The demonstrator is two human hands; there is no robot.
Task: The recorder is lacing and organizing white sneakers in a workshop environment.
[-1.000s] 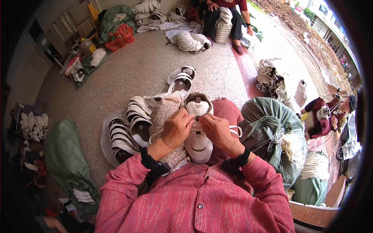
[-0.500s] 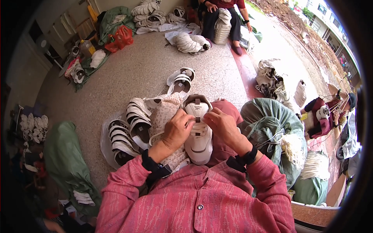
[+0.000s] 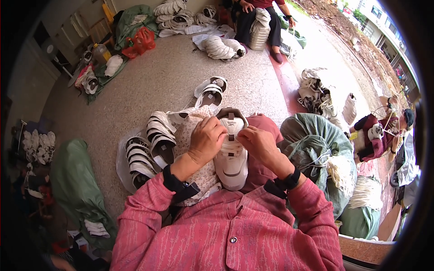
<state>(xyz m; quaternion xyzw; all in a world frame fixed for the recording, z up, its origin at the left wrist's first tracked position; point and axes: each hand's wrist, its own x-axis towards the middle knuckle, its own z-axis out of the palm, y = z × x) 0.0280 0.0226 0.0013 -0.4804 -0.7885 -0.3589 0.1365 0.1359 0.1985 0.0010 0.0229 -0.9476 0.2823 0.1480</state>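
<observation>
A white and beige sneaker [image 3: 231, 165] with a brown collar lining rests on my lap, its toe toward me. A small brown loop sits on its tongue. My left hand [image 3: 207, 141] is at the left side of the shoe's opening, fingertips pinched together by the tongue. Facing it, my right hand [image 3: 259, 142] pinches at the right edge of the eyelets. Whatever thin thing lies between the fingertips is too small to make out. Beneath the shoe is a flowered cloth [image 3: 192, 135] over my left leg.
Stacked white shoe uppers [image 3: 160, 137] lie left of my knee, with more shoes [image 3: 211, 92] ahead. A green sack [image 3: 316, 149] with a bundle of pale laces [image 3: 339, 174] stands at my right. Another green sack [image 3: 77, 180] is at far left. Co-workers sit ahead and at right.
My left hand has turned and lifted slightly, its back now more toward me. The right hand has barely moved. The co-worker at far right has shifted posture.
</observation>
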